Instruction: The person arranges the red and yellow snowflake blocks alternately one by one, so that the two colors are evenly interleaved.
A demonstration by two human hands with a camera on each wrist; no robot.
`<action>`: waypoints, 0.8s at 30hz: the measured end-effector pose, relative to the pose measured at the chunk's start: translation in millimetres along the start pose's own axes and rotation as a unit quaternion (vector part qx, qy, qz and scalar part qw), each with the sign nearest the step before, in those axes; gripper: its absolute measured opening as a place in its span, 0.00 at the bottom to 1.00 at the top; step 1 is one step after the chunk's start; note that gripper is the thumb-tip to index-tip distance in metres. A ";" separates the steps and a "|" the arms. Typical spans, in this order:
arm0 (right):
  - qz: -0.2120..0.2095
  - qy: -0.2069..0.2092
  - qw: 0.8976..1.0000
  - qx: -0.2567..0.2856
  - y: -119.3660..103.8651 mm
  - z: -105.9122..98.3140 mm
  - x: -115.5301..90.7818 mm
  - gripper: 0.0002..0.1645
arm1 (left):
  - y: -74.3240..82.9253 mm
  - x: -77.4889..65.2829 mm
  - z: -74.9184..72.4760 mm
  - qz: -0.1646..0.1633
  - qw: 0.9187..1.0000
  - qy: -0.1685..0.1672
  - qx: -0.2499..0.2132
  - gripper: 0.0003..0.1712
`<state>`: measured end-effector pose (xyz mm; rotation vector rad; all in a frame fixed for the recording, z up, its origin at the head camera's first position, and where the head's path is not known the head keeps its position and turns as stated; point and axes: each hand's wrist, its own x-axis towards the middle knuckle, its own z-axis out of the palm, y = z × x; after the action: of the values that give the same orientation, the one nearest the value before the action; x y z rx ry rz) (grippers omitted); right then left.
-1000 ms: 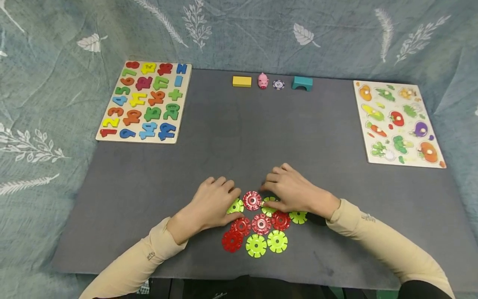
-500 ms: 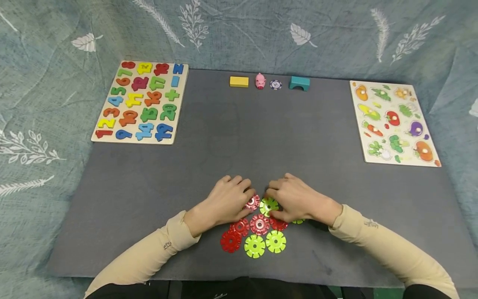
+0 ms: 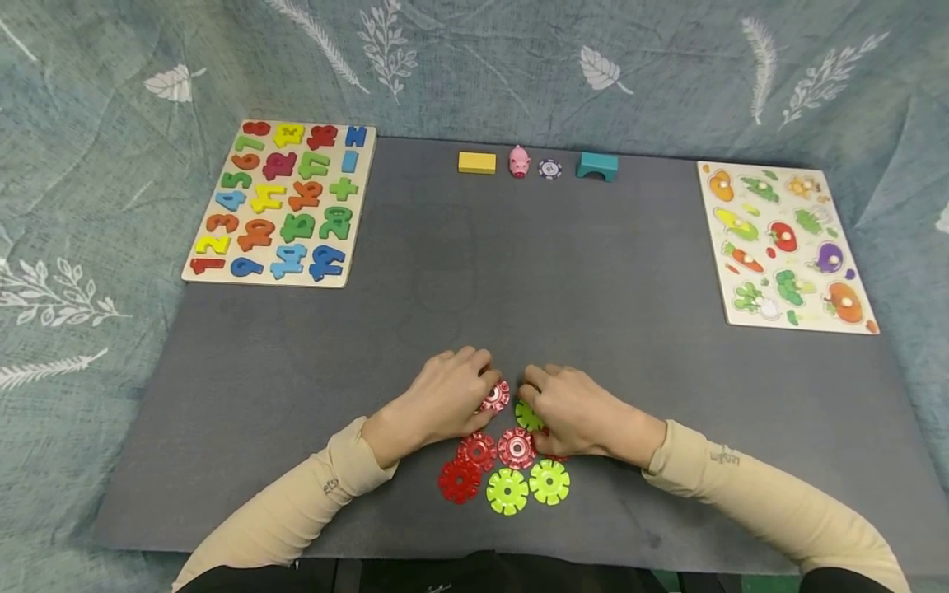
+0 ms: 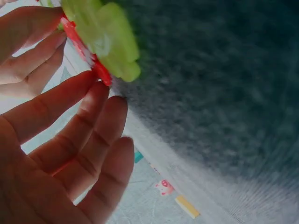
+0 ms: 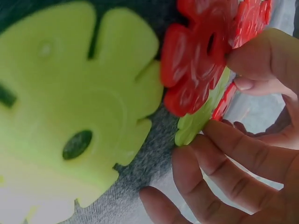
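Observation:
In the head view my left hand (image 3: 441,399) holds a red slotted plastic disc (image 3: 497,396) by its edge, between thumb and forefinger. A green slotted disc (image 4: 112,42) lies close by in the left wrist view. My right hand (image 3: 578,413) has curled fingers about another green slotted disc (image 3: 527,416). In the right wrist view, fingertips meet that green disc's edge (image 5: 198,123) while the thumb rests by a red disc (image 5: 198,60) overlapping it. Nearer me are a shiny red disc (image 3: 516,448), two more red discs (image 3: 459,481) and two green discs (image 3: 507,492).
A number puzzle board (image 3: 278,206) lies at the back left, a vegetable puzzle board (image 3: 789,247) at the right. Along the back edge stand a yellow block (image 3: 477,163), a pink pig (image 3: 519,162), a poker chip (image 3: 550,169) and a teal arch block (image 3: 597,165).
My left hand moved right onto the upper red disc, which then shifted slightly left. My right hand came nearer to me, and the green disc by it shifted slightly the same way.

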<state>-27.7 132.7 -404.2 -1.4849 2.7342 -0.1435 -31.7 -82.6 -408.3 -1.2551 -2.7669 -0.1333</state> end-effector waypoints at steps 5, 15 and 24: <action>-0.012 -0.002 1.000 0.000 0.6 1.1 0.7 0.21 | 0.4 2.7 -3.2 0.015 0.999 -0.030 -0.043 0.13; -0.041 -0.005 0.999 0.028 7.8 1.6 0.7 0.19 | -9.5 14.4 -7.0 0.053 0.992 -0.090 -0.066 0.16; -0.034 0.007 0.998 0.058 11.5 3.1 -3.9 0.25 | -11.1 13.4 -7.0 0.047 0.995 -0.079 -0.050 0.13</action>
<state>-35.0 142.0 -408.4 -1.5524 2.6357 -0.3095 -48.4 -80.7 -400.1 -1.4782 -2.8570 -0.1746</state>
